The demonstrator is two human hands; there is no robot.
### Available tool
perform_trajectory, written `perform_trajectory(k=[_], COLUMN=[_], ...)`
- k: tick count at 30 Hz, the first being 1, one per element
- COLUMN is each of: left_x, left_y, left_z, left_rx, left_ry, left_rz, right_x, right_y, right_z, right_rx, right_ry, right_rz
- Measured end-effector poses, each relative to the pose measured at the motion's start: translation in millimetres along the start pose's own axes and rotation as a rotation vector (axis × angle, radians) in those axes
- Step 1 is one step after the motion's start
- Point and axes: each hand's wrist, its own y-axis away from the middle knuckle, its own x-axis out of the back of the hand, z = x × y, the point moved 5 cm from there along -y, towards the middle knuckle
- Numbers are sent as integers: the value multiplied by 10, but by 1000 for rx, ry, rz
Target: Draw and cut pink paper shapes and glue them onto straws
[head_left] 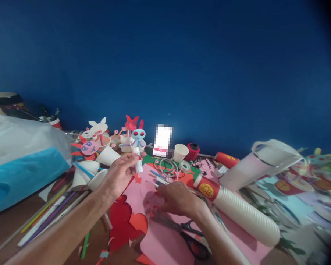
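Note:
My left hand point(121, 171) is closed on a small white tube point(138, 161), held upright between thumb and fingers. Lower and to the right, my right hand point(178, 198) reaches over pink paper point(165, 239), its fingers beside white pens point(161, 180); its fingertips are partly hidden and whether they grip anything is unclear. Black-handled scissors point(194, 246) lie below my right hand. Red cut paper point(121, 224) and an orange piece point(138, 222) lie between my forearms. Behind my left hand, a light-blue paper face point(138, 135) with red ears stands in a white cup.
Stacked paper cups point(245, 215) and a white pitcher point(253, 165) lie at the right. Coloured strips point(48, 209) and a blue-and-white bag point(27, 169) are at the left. A lit phone screen point(163, 138) stands by the blue wall, near a single cup point(181, 152).

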Motion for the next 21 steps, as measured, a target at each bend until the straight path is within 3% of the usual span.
perform_trajectory(k=[3, 6, 9, 16, 19, 21], left_x=[-59, -125, -183, -240, -297, -345], left_y=[65, 153, 237, 387, 432, 450], left_z=[-21, -50, -101, -163, -142, -137], left_rx=[26, -2, -59, -139, -110, -67], left_ry=[56, 43, -7, -47, 36, 76], left_rz=[6, 6, -32, -92, -136, -186], right_x=[143, 276, 238, 215, 197, 144], right_y=[-10, -25, -70, -12, -12, -42], right_z=[8, 24, -42, -145, -201, -240], right_rx=[-34, -49, 7, -43, 41, 95], right_ry=[-242, -698, -1033, -986, -1090, -1266], right_rz=[128, 345, 392, 510, 455, 342])
